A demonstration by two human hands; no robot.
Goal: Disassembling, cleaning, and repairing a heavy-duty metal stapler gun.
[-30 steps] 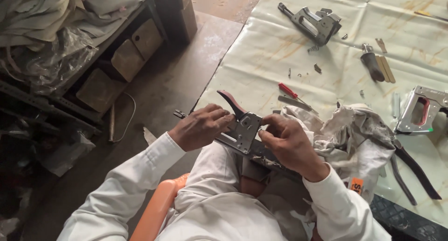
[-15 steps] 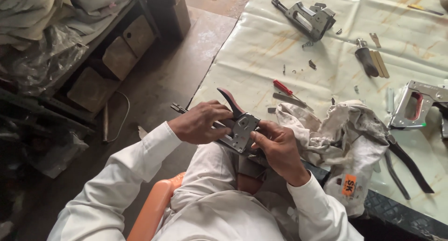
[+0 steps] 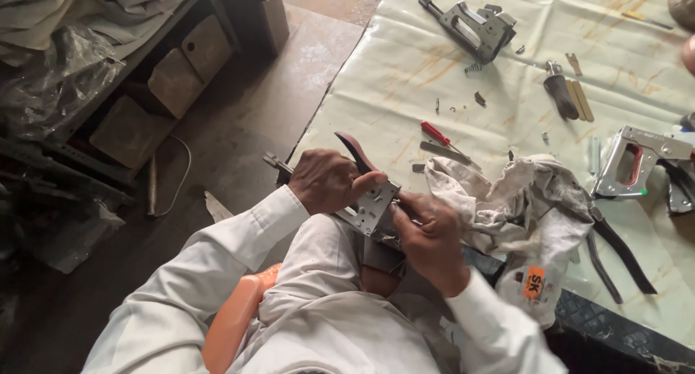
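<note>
Head view: left hand (image 3: 327,180) gripping metal staple gun (image 3: 373,204) over the lap, off the table's (image 3: 405,70) near edge; right hand (image 3: 428,233) pinching its underside. Gun apparently partly assembled; loose small parts (image 3: 478,97) on sheet, beside rag (image 3: 521,207)

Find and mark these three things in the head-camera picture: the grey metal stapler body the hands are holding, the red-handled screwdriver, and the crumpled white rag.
grey metal stapler body (image 3: 374,204), head view, on its flat side plate.
red-handled screwdriver (image 3: 436,133), head view, on the red handle.
crumpled white rag (image 3: 521,207), head view, on its bunched middle.
</note>
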